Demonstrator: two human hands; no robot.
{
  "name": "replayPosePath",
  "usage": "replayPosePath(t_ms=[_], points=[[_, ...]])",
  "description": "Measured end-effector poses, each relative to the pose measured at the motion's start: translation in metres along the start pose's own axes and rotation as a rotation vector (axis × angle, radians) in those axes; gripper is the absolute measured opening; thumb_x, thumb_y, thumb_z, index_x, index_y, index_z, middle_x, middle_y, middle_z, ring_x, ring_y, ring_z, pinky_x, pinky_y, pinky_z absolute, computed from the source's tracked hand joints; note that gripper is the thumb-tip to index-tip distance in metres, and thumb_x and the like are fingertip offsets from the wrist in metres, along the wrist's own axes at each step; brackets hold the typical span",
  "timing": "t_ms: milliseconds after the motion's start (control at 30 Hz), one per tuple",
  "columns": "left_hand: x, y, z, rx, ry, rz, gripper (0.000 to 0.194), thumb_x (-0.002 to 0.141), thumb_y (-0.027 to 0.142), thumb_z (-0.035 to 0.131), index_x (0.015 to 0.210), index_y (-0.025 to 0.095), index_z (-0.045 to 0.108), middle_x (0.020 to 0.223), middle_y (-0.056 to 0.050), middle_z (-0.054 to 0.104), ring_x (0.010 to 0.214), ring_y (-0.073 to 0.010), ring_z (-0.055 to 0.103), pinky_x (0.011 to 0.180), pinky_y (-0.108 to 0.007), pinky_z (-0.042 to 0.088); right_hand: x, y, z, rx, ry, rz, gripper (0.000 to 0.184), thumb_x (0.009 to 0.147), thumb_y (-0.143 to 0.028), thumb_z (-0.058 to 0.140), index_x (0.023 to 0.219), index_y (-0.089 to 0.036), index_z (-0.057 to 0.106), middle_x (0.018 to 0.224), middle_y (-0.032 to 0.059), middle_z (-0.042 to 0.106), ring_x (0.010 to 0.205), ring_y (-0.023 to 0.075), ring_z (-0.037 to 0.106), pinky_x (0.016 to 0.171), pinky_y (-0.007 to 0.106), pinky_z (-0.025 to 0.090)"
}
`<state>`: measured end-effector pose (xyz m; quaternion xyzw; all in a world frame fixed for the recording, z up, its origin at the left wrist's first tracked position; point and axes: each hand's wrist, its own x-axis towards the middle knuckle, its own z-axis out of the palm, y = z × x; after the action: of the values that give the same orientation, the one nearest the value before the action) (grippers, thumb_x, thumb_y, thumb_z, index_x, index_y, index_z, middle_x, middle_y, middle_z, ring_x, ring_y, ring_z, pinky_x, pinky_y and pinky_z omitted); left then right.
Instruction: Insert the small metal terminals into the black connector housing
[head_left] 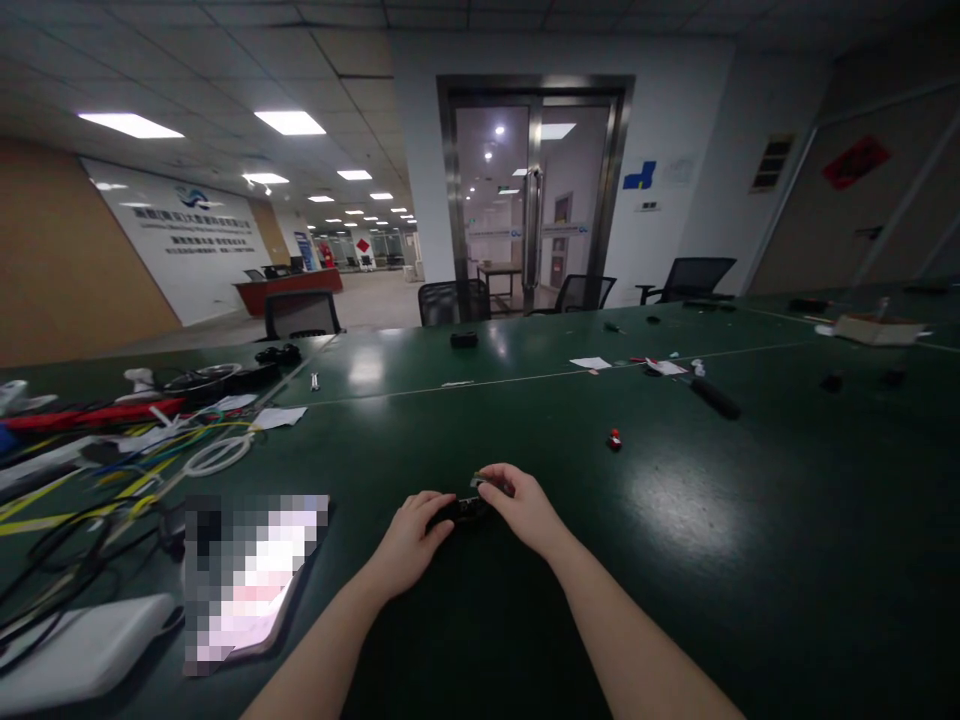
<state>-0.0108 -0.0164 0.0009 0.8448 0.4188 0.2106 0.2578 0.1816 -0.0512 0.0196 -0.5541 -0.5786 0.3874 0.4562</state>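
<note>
Over the glossy dark-green counter (480,415), the left hand (411,540) has thumb and fingers pinching the left end of a small black oblong object (466,508), which sits between both hands. The right hand (529,508) pinches a small greyish piece (477,481) by its right end. Farther lie a tiny red-and-black item (615,440) and a long black cylindrical handle (715,397), then black mesh-backed chairs (454,303).

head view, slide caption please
Left hand grips a small dark object over a green table; right hand pinches a small greyish piece beside it.
</note>
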Motion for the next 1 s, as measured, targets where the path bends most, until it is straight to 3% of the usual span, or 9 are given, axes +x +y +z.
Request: replayPosePath(t_ms=[533,733,1000], points=[[-0.001,0.004,-0.004,-0.018,-0.024,-0.027,0.034,0.083,0.028,0.044,0.117,0.023,0.05,0.115,-0.005,0.053,0.107,-0.0216,0.046,0.095,-0.039,0.037,0.0,-0.002,-0.03,0.467,0.34,0.047,0.043,0.072,-0.042,0.057,0.11,-0.024,0.053,0.113,0.0042,0.059,0.102,0.0205,0.054,0.084,0.035,0.044],[-0.001,0.003,-0.003,-0.021,-0.028,-0.037,0.035,0.084,0.028,0.044,0.117,0.023,0.05,0.117,-0.005,0.053,0.108,-0.0213,0.046,0.094,-0.038,0.038,0.001,-0.001,-0.04,0.628,0.405,0.089,0.039,0.069,-0.045,0.06,0.103,-0.027,0.056,0.108,0.0023,0.062,0.099,0.021,0.057,0.082,0.035,0.046],[-0.002,0.002,-0.004,-0.04,-0.033,-0.046,0.036,0.084,0.03,0.044,0.119,0.023,0.05,0.117,-0.005,0.052,0.108,-0.0208,0.047,0.094,-0.037,0.038,-0.001,-0.003,-0.039,0.685,0.418,0.112,0.039,0.067,-0.044,0.063,0.101,-0.026,0.057,0.108,0.003,0.061,0.099,0.0223,0.056,0.083,0.037,0.046]])
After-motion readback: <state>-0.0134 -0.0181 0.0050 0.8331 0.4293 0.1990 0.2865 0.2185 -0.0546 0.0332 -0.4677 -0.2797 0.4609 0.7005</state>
